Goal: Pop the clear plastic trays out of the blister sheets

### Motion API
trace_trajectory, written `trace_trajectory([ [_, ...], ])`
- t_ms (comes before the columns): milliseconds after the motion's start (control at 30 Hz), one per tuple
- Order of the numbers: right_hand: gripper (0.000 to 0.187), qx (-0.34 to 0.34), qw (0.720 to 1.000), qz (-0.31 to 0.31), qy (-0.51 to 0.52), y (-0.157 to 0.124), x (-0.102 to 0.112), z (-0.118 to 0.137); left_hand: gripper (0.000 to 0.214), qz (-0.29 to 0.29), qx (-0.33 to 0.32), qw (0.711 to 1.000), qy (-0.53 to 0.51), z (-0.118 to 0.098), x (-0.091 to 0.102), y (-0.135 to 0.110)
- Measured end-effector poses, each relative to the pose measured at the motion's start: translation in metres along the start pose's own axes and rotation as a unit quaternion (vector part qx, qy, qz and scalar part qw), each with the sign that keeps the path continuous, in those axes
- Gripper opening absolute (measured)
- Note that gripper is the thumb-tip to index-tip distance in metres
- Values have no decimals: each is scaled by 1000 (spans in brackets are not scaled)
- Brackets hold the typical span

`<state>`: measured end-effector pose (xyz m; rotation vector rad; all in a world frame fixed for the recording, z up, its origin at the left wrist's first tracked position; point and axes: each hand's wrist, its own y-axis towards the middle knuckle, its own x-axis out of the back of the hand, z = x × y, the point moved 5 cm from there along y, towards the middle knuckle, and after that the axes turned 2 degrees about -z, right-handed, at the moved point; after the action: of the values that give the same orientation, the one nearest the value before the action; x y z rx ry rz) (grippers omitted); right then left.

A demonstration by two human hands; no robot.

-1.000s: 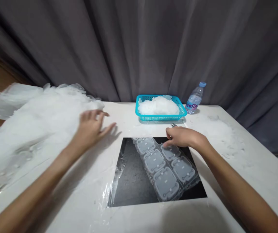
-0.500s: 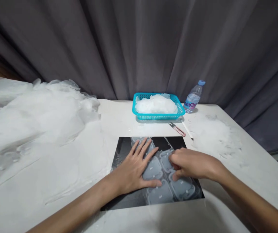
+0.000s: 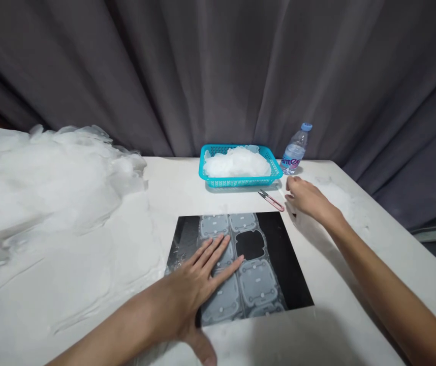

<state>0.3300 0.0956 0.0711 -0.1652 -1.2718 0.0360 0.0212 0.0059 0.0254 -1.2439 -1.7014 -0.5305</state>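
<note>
My left hand (image 3: 198,284) lies flat with fingers spread on a translucent film sheet (image 3: 259,282), its thumb reaching past the front edge of the black board (image 3: 294,274) underneath. Rounded square pieces are outlined in rows on the film. One outline in the right column frames bare black, its piece gone. My right hand (image 3: 307,198) is off the board, at its far right, with the fingers curled closed. Whatever it may hold is hidden. Below it, a thin white stick with a dark tip (image 3: 293,215) is mostly covered.
Pink-handled thread snips (image 3: 272,201) lie behind the board. Beyond them stands a turquoise basket (image 3: 241,181) of white translucent pieces, with a water bottle (image 3: 295,150) beside it. A large heap of translucent film (image 3: 61,178) covers the left; a smaller whitish pile (image 3: 345,201) lies right.
My right hand has left the film and moved away, up beside the snips. The film has shifted toward me on the board, and my left hand has slid nearer with it.
</note>
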Motion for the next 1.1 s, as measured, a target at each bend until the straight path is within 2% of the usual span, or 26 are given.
trace_trajectory([
  [133,13,-48,998,28,36,23,-18,-35,149,0,-1,1000,-5,-10,-1,3],
  [233,12,-48,993,67,90,27,-26,-43,128,-76,26,997,6,-16,3,17],
  [333,21,-37,983,102,147,30,-28,-47,125,-104,-8,994,22,-24,-5,35],
  [433,24,-30,974,111,198,32,-28,-50,126,-101,-44,993,33,-31,-15,43],
  [567,26,-31,966,89,240,32,-25,-53,125,-72,-66,995,35,-41,-18,41],
  [733,21,-23,956,70,285,27,-8,-52,123,-40,-82,996,16,-53,-18,32],
  [833,24,-1,940,73,334,21,2,-50,117,-31,-95,995,-3,-56,-23,26],
  [933,30,23,919,86,383,11,7,-43,101,-67,-50,996,-23,-46,-18,28],
  [1033,29,39,906,87,413,-3,2,-30,70,-152,47,986,-44,-20,2,42],
  [1067,27,51,898,83,429,-9,-2,-25,61,-188,61,979,-46,-10,11,48],
  [1100,26,66,888,80,447,-14,-6,-19,56,-199,46,978,-48,-4,17,54],
])
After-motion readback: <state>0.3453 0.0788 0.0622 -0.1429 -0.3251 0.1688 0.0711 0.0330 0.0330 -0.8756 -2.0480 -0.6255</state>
